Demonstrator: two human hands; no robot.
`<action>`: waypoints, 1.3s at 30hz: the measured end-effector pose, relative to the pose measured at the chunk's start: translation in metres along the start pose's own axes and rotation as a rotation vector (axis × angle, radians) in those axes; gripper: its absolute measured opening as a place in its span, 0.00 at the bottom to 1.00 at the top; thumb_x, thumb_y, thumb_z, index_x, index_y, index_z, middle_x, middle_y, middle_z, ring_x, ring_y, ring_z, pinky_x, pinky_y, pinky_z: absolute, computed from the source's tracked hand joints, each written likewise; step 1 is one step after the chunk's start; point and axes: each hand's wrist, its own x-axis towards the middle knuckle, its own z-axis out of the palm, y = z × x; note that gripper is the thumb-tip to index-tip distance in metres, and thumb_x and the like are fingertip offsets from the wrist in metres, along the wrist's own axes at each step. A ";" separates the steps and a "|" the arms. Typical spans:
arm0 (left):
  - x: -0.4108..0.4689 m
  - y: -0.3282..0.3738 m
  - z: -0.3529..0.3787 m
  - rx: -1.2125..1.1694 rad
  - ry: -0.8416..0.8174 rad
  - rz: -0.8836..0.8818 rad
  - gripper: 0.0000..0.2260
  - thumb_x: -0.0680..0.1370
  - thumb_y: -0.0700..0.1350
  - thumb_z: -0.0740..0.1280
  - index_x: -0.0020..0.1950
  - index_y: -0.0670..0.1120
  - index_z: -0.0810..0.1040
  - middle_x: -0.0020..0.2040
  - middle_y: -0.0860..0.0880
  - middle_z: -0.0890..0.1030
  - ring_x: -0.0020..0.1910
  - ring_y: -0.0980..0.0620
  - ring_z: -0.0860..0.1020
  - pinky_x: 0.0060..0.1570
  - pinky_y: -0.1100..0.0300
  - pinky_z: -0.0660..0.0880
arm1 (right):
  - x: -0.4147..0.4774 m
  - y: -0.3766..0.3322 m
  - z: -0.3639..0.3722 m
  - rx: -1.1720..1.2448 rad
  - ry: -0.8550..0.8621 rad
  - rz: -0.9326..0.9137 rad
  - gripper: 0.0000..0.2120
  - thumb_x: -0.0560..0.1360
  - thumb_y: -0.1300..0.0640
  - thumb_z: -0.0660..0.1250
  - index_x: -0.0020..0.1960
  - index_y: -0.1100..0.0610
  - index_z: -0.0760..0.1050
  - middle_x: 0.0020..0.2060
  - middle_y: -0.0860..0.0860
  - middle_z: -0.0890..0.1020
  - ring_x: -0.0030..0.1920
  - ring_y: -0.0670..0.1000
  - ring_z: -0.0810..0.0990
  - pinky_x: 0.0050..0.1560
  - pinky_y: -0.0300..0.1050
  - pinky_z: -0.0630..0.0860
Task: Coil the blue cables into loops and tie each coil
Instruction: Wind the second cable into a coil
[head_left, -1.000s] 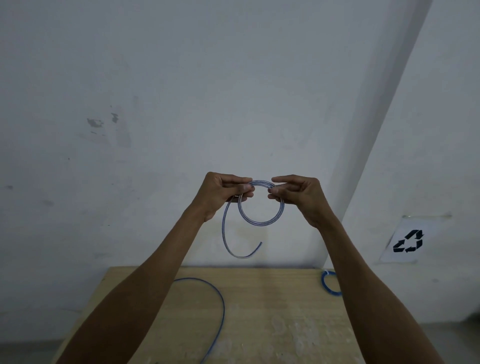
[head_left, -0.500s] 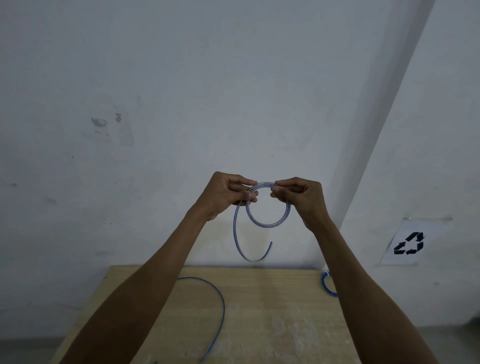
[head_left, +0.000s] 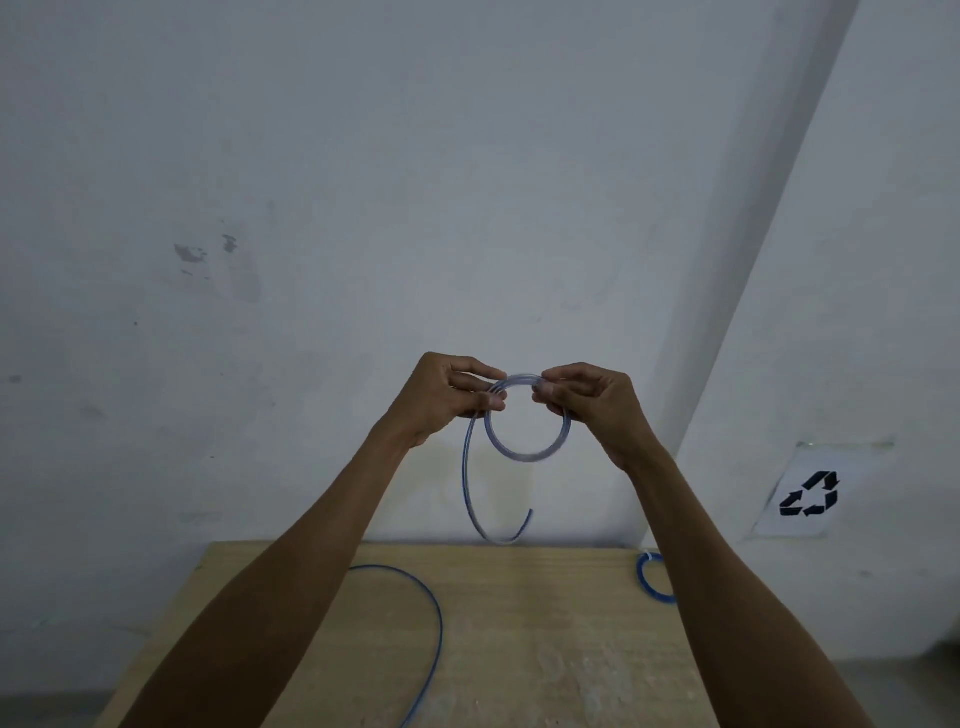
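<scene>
I hold a coiled blue cable (head_left: 524, 451) up in the air in front of the wall. My left hand (head_left: 451, 399) pinches the top left of the loop. My right hand (head_left: 592, 405) pinches the top right. The coil forms a small ring between my hands, and its free tail (head_left: 470, 493) hangs down in a curve below the left hand, ending just above the table's far edge.
A wooden table (head_left: 519, 649) stands below against the wall. A loose blue cable (head_left: 431, 613) curves across its left half. A small tied blue coil (head_left: 649, 577) lies at the far right edge, partly behind my right forearm. A recycling sign (head_left: 810, 499) hangs on the wall.
My hands have moved closer together along the top of the loop, and the tail has swung slightly right.
</scene>
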 end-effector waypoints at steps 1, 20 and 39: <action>0.003 -0.003 0.003 -0.035 0.085 0.014 0.15 0.71 0.33 0.79 0.57 0.38 0.85 0.46 0.40 0.88 0.48 0.41 0.87 0.52 0.46 0.84 | 0.000 0.000 0.002 -0.073 0.026 -0.009 0.18 0.73 0.58 0.78 0.61 0.61 0.81 0.52 0.56 0.87 0.53 0.52 0.87 0.55 0.44 0.81; 0.007 -0.017 0.006 -0.345 0.312 -0.123 0.15 0.74 0.34 0.77 0.60 0.38 0.84 0.48 0.38 0.87 0.48 0.43 0.87 0.53 0.53 0.84 | 0.005 0.030 0.027 0.481 0.428 0.345 0.23 0.80 0.76 0.60 0.72 0.63 0.63 0.46 0.62 0.80 0.44 0.61 0.86 0.46 0.48 0.86; -0.002 -0.004 -0.018 -0.048 0.152 -0.012 0.15 0.73 0.34 0.77 0.60 0.38 0.84 0.47 0.38 0.88 0.47 0.43 0.88 0.49 0.53 0.85 | -0.008 0.007 0.022 0.048 0.091 0.058 0.19 0.82 0.67 0.60 0.71 0.57 0.75 0.51 0.58 0.87 0.47 0.59 0.88 0.48 0.44 0.83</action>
